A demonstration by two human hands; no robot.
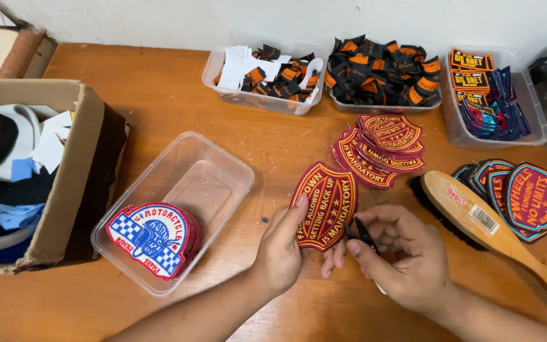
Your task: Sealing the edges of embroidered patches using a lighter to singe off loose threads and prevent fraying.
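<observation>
Left hand [281, 252] – red patch [325, 204] – right hand [406, 259]

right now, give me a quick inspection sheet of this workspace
surface: wooden table, thread scraps scattered on it
job's things: red shield-shaped patch held upright; small black tool at its right edge
clutter: stack of red patches; clear tub holding blue checkered patches; three tubs of labels at the back; wooden brush lying over dark oval patches; cardboard box of cloth at left
grippers: left hand pinches the patch; right hand grips the tool
cables: nothing seen
surroundings: white wall behind the table
</observation>
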